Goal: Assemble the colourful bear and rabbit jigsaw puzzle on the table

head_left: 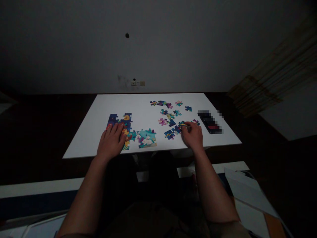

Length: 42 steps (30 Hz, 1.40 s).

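While a loose jigsaw piece point(183, 125) was pinned under the fingertips point(185, 124) of the right hand point(192, 136), not much of it could be made out, tbh: only a dark blue bit with a touch of yellow was visible, and whether it was being pinched or just pressed couldn't be told. The fingers were bunched together, and that hand was clearly the nearer one to the scatter of loose puzzle pieces point(168, 115), which were spread ahead and to its left across the white board point(148, 100). The left hand point(111, 142) was seen well apart from all that, open and flat with the fingers spread, on the assembled puzzle section point(145, 138). That section's longer run was laid sideways along the near edge, with a block rising at its left end, though part of it was hidden by the hand. A dark object point(210, 122) off to the right was pixelated, so nothing could be said about it.
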### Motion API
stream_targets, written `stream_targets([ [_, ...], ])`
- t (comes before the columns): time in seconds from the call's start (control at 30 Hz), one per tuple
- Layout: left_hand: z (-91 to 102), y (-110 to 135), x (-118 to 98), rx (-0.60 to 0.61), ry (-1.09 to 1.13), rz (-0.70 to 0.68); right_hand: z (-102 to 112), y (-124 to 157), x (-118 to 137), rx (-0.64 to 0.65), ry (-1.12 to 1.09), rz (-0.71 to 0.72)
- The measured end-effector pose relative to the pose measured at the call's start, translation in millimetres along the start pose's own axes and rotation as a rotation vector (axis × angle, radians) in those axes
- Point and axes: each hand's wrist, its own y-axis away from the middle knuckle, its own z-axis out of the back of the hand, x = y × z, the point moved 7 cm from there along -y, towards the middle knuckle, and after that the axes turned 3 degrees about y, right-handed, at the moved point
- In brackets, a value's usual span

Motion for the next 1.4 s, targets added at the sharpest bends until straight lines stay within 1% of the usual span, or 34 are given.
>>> stream_targets([
  [0.23, 0.1, 1, 0, -0.009, 0.015, 0.002, -1, -1, 0, -0.012, -0.034, 0.026],
  [0.5, 2.6, 1, -2, -0.002, 0.026, 0.011, 4, -1, -10, -0.063, -0.136, -0.033],
  [0.77, 5.2, -2, -5, 0.013, 0.035, 0.037, -6, -4, -8, -0.015, 0.01, 0.009],
  [0.93, 5.6, -2, -6, 0.01, 0.028, 0.039, -6, -4, -7, 0.002, 0.024, 0.006],
  [1.03, 5.4, -2, -6, 0.001, 0.037, 0.034, -4, -2, -4, -0.014, 0.044, 0.007],
  [1.1, 5.2, -1, -6, -0.011, 0.048, 0.024, -1, -1, 1, -0.036, 0.088, 0.008],
  [1.17, 4.4, -1, -5, -0.016, 0.059, 0.019, -1, -3, 10, -0.032, 0.151, 0.027],
  [1.27, 2.1, -2, -4, -0.006, 0.065, 0.016, -8, -15, 34, 0.035, 0.232, 0.11],
  [1.4, 1.9, -1, -5, -0.01, 0.07, 0.01, -29, -45, 69, 0.162, 0.288, 0.198],
])
